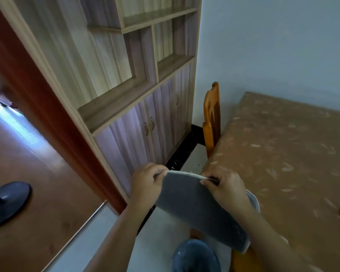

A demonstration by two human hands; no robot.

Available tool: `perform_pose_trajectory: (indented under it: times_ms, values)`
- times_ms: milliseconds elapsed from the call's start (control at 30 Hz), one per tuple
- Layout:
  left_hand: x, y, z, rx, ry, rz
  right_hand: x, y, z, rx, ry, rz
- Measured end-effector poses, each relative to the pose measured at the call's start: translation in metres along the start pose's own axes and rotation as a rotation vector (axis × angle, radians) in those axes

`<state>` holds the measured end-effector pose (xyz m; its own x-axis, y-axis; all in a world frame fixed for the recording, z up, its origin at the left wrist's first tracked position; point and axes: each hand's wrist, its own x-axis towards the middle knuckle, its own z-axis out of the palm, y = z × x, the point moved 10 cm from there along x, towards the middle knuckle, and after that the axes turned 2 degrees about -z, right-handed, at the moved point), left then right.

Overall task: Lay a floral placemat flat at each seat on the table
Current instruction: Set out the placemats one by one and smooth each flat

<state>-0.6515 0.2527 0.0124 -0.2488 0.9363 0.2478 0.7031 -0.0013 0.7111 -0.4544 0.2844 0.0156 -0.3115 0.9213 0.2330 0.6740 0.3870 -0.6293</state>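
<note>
We hold the mat [194, 205] in the air just off the near-left edge of the table [283, 146]. Its grey backing faces us, a pale rim runs along the top, and its patterned face is hidden. Our left hand [145, 183] and right hand [224, 187] each pinch that top edge, fingers curled and clamped on it. We judge this to be the carry toward a seat not yet set, so next we should swing it over the tabletop, turn it face up and lower it flat, perhaps before the chair [211, 118]. A second mat [253, 200] lies on the table just behind our right hand.
</note>
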Motion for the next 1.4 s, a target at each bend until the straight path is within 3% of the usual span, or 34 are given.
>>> perform_pose_trajectory:
  times_ms: [200,567,700,967,1167,1400]
  values:
    - [0.047,-0.026,0.011,-0.088,-0.080,0.001,0.036,0.005,0.017,-0.054,-0.009,0.058]
    - [0.152,-0.067,0.006,-0.171,-0.363,0.226,0.110,-0.027,0.055,-0.139,0.131,0.226]
    - [0.190,-0.071,-0.006,-0.214,-0.373,0.296,0.132,-0.050,0.057,-0.178,0.190,0.253]
    - [0.234,-0.051,0.007,-0.248,-0.402,0.469,0.147,-0.056,0.042,-0.243,0.300,0.368]
    - [0.259,-0.017,0.038,-0.256,-0.439,0.584,0.153,-0.023,0.020,-0.254,0.395,0.498]
    - [0.319,0.051,0.090,-0.227,-0.459,0.783,0.189,0.029,-0.026,-0.231,0.587,0.493]
